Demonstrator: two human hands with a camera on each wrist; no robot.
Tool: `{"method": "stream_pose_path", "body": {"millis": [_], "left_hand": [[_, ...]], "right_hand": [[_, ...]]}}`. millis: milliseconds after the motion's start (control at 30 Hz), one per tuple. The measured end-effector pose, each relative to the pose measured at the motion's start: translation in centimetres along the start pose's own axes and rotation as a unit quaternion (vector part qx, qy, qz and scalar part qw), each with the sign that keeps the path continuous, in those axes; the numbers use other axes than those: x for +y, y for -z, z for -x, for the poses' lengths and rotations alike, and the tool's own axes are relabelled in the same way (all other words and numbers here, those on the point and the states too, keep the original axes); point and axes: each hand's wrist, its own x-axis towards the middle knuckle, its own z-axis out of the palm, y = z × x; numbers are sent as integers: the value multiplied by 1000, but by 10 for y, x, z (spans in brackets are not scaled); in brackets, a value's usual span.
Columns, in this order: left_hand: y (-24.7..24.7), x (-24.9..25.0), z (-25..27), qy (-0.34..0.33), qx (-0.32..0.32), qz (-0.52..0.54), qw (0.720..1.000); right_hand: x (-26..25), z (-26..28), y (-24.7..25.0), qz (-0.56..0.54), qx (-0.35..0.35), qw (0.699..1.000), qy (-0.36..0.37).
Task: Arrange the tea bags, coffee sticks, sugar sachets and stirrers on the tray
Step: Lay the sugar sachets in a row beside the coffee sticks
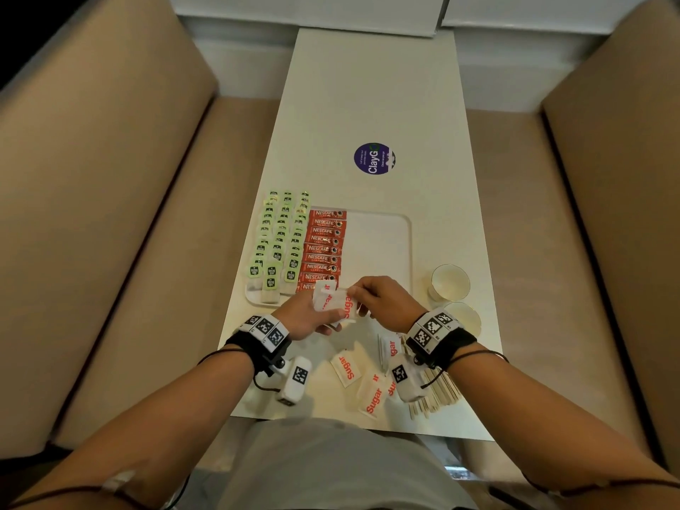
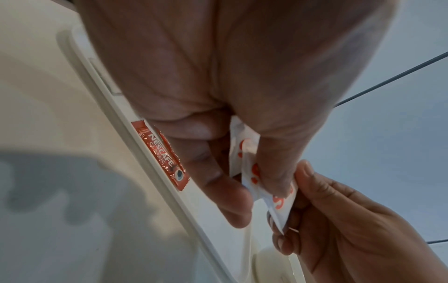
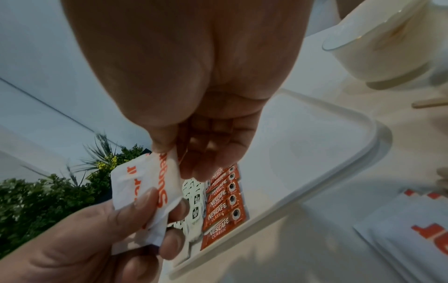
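Note:
A white tray (image 1: 382,233) holds rows of green-tagged tea bags (image 1: 279,237) on its left and a column of red coffee sticks (image 1: 323,248) beside them. Just above the tray's near edge my left hand (image 1: 309,318) grips a small stack of white sugar sachets (image 1: 333,301). My right hand (image 1: 382,300) pinches the top sachet (image 3: 155,180) of that stack between thumb and fingers. More sugar sachets (image 1: 347,369) lie loose on the table near me. Wooden stirrers (image 1: 438,392) lie in a pile under my right wrist.
Two white cups (image 1: 449,283) stand right of the tray. A purple round sticker (image 1: 374,159) is on the narrow white table (image 1: 368,104). Beige sofas (image 1: 110,178) flank the table on both sides. The tray's right half is bare.

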Motion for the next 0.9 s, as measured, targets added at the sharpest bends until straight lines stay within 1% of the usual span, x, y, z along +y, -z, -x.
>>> {"method": "stream_pose_path", "body": {"millis": [267, 400, 467, 533, 667, 900], "left_hand": [[1, 4, -1, -9, 17, 18, 1000], [2, 6, -5, -7, 39, 29, 999], [3, 6, -7, -6, 54, 43, 998], [4, 6, -9, -4, 67, 65, 996], [6, 6, -10, -10, 72, 79, 994], [7, 8, -13, 2, 89, 99, 991]], "right_hand": [[-3, -1, 5, -47, 36, 998, 3], [-4, -2, 8, -87, 59, 994, 4], [-4, -3, 9, -93, 53, 994, 2], [-2, -3, 8, -80, 33, 996, -4], [4, -4, 4, -41, 2, 999, -10], [5, -8, 2, -37, 16, 999, -17]]}}
